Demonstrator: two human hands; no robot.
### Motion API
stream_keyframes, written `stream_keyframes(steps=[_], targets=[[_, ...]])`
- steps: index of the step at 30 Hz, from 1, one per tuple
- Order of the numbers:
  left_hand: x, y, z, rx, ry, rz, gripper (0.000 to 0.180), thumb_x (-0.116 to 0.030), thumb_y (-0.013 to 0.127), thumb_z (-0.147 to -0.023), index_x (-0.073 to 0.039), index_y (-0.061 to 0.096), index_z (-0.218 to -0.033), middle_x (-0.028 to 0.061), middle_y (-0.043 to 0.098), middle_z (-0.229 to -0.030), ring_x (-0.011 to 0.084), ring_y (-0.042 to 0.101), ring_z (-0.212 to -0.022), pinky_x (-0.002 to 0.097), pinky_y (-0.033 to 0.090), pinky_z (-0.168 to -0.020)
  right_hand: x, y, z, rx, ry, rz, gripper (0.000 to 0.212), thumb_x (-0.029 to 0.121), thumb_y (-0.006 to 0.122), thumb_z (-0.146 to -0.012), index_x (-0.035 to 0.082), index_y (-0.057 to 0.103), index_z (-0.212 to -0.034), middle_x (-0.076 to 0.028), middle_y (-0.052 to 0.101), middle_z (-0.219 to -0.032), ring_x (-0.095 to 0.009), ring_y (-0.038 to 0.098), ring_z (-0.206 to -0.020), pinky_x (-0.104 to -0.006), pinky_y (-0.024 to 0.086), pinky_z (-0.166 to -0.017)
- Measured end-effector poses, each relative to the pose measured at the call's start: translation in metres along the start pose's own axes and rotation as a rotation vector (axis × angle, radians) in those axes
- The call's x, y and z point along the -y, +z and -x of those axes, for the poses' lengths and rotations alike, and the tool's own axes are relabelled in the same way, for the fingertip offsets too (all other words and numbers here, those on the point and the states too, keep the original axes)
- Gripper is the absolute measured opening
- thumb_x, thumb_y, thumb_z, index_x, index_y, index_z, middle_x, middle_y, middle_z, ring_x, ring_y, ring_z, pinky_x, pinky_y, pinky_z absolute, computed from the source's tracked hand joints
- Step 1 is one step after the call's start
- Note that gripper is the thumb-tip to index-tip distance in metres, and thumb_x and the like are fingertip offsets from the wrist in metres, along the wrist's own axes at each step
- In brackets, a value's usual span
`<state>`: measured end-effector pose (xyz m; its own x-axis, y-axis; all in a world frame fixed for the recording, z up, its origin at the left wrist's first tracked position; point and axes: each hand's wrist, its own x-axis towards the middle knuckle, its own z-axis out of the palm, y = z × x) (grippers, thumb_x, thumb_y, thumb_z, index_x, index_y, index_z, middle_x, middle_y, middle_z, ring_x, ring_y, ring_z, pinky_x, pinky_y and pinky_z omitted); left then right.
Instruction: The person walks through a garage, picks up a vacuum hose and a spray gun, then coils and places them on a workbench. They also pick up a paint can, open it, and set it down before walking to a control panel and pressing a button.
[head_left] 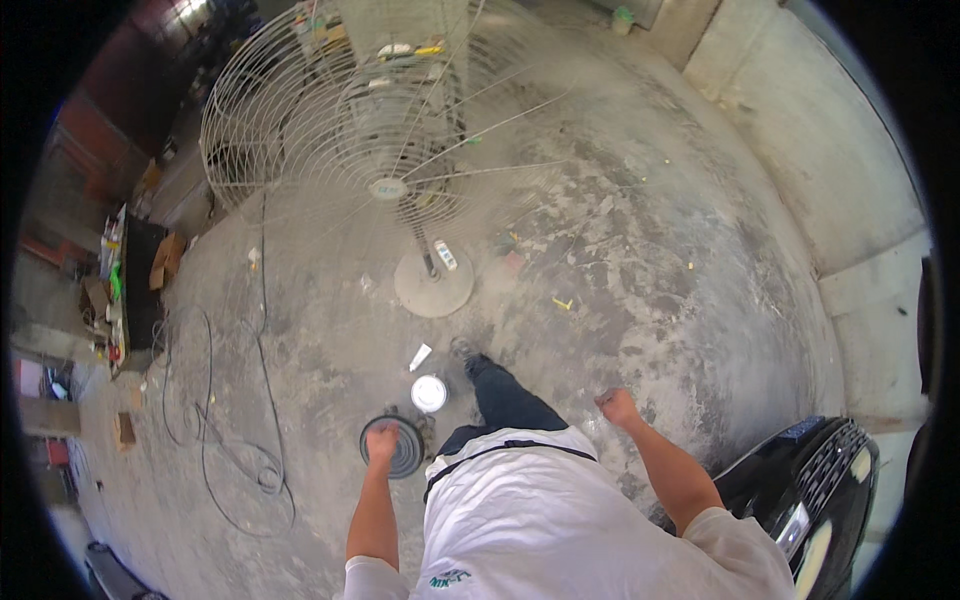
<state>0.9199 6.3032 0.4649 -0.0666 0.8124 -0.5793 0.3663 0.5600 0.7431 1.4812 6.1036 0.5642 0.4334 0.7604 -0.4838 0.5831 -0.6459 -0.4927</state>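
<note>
My left hand (381,440) is closed and overlaps the left part of a dark grey round disc (408,456) with concentric rings. I cannot tell whether the hand touches the disc; anything inside its curled fingers is hidden. Beside the disc, a white round tub (429,393) stands on the floor, and a white tube (420,357) lies just beyond it. Out to the right, above bare concrete, my right hand (618,408) is closed, with nothing seen in it.
Ahead stands a large caged fan (388,188); a white bottle (446,255) lies by its round base (425,296). A dark hose or cable (205,400) loops at left near a cluttered bench (135,290). A black car part with a grille (815,490) is at lower right.
</note>
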Motion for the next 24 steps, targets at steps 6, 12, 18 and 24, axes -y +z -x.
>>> stream_keyframes(steps=[6, 12, 18, 24], targets=[[-0.047, 0.022, 0.064, -0.054, -0.058, -0.159, 0.032, -0.024, 0.065, -0.088, 0.006, 0.068, -0.099, 0.0131, 0.069, -0.076, 0.0215, 0.067, -0.075, 0.0344, 0.051, -0.070, -0.007, 0.002, -0.038, 0.081, 0.017, 0.124, 0.035, 0.033, 0.066, -0.085, 0.000, 0.069, -0.073, -0.018, 0.066, -0.073, -0.033, 0.064, -0.067, -0.0421, 0.050, -0.064], [-0.123, 0.010, 0.136, -0.081, -0.347, 1.651, 0.062, -0.049, 0.045, -0.098, 0.001, 0.043, -0.134, 0.0211, 0.050, -0.137, 0.0355, 0.046, -0.129, 0.0485, 0.038, -0.108, 0.123, -0.032, -0.082, 0.620, 0.252, -1.067, 0.073, 0.056, 0.045, -0.095, -0.009, 0.046, -0.128, -0.023, 0.057, -0.119, -0.033, 0.057, -0.109, -0.0468, 0.045, -0.095], [-0.245, 0.012, 0.176, 0.122, 0.086, 1.830, 0.083, -0.060, 0.034, -0.098, 0.009, 0.026, -0.144, 0.0269, 0.034, -0.148, 0.0391, 0.037, -0.136, 0.0509, 0.031, -0.114, 0.335, -0.062, -0.056, 1.201, 0.095, -1.500, 0.099, 0.072, 0.026, -0.092, -0.016, 0.031, -0.138, -0.036, 0.039, -0.140, -0.045, 0.044, -0.128, -0.0504, 0.036, -0.109], [-0.219, -0.083, 0.225, -0.018, 0.325, 1.934, 0.087, -0.060, 0.038, -0.096, 0.011, 0.023, -0.145, 0.0296, 0.027, -0.151, 0.0420, 0.032, -0.138, 0.0511, 0.028, -0.115, 0.425, 0.027, -0.019, 1.221, -0.036, -1.143, 0.083, 0.062, 0.032, -0.097, -0.012, 0.041, -0.134, -0.032, 0.051, -0.130, -0.039, 0.056, -0.117, -0.0474, 0.045, -0.100]])
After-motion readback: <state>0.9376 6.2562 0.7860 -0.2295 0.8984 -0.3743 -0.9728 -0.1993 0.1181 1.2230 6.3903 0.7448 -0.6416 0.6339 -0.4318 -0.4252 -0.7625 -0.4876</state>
